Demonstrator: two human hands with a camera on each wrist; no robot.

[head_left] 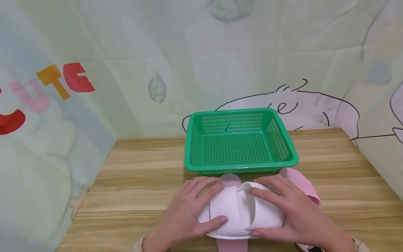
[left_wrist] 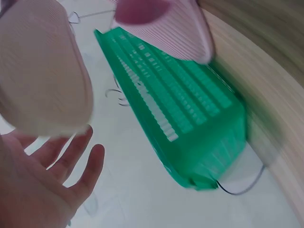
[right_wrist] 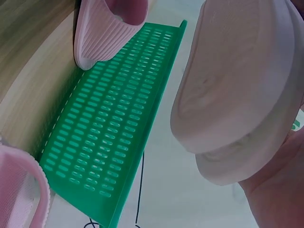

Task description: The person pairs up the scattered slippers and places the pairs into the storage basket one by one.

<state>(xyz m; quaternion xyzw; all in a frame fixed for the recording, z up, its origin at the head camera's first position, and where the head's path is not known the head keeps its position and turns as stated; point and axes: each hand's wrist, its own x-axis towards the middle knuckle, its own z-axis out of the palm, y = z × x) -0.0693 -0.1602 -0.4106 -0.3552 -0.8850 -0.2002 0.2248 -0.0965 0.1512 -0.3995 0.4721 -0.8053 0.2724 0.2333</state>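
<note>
Here, white slippers (head_left: pixel 227 208), near green basket's rim (head_left: pixel 244 167)

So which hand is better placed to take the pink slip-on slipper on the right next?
Probably the right hand: it is nearer that pink slipper, while the left hand is at the opposite end of the white ribbed slip-on slippers. Both hands hold the white pair, though.

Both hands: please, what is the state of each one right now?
Left hand: holding the left white slipper between thumb and fingers.
Right hand: holding the right white slipper likewise.
</note>
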